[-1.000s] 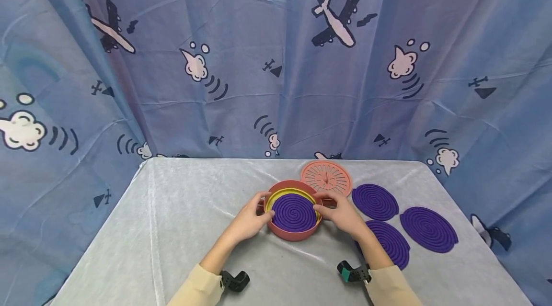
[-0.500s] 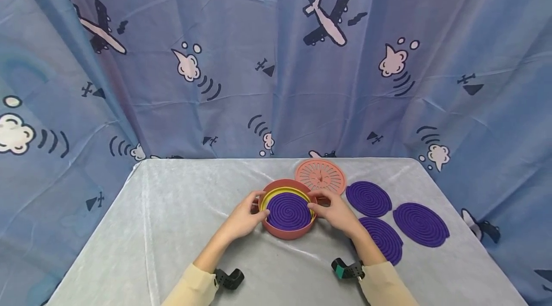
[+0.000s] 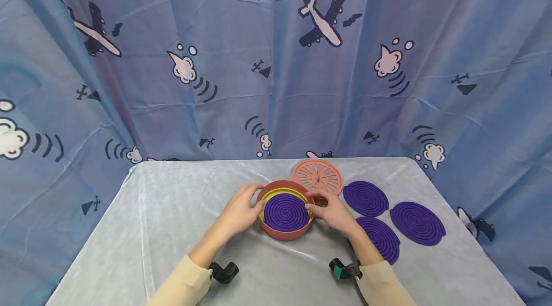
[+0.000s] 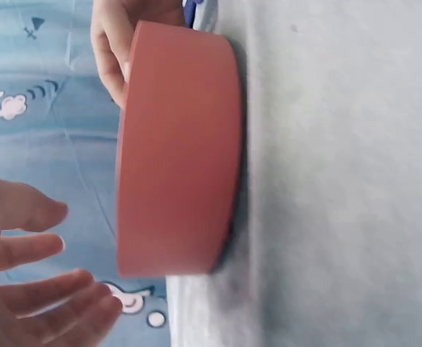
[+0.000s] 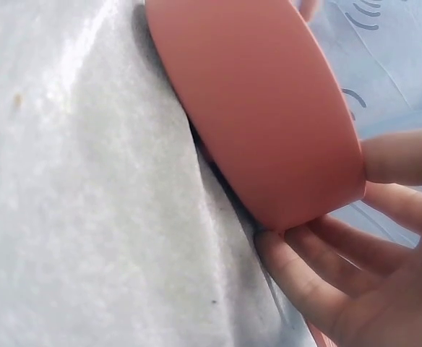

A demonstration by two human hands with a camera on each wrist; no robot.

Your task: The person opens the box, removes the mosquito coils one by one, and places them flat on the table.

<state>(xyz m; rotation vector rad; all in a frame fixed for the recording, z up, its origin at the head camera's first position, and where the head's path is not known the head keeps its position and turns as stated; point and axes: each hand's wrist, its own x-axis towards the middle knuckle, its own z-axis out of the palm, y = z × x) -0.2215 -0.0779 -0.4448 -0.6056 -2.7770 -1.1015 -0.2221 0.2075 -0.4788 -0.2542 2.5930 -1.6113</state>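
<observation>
A round red container [image 3: 282,236] stands on the table with a yellow ring [image 3: 270,194] inside it and a purple spiral disc [image 3: 286,212] lying within the ring. My left hand [image 3: 239,210] is at the container's left rim; in the left wrist view its relaxed fingers [image 4: 41,293] stand apart from the red wall [image 4: 178,152]. On the right side, my right hand [image 3: 333,211] holds the container. The right wrist view shows that thumb at the rim and the other fingers [image 5: 341,246] round the outside of the wall [image 5: 261,108].
An orange slotted disc [image 3: 318,175] lies behind the container to the right. Several purple spiral discs lie on the right of the table: one at the back [image 3: 365,198], one farther right [image 3: 417,223] and one partly under the right forearm [image 3: 381,239]. A patterned blue curtain [image 3: 224,81] hangs behind.
The head view has shifted slightly, so everything sits farther left in it. My left hand has loosened from the container's side and moved a little up. The right hand keeps its hold.
</observation>
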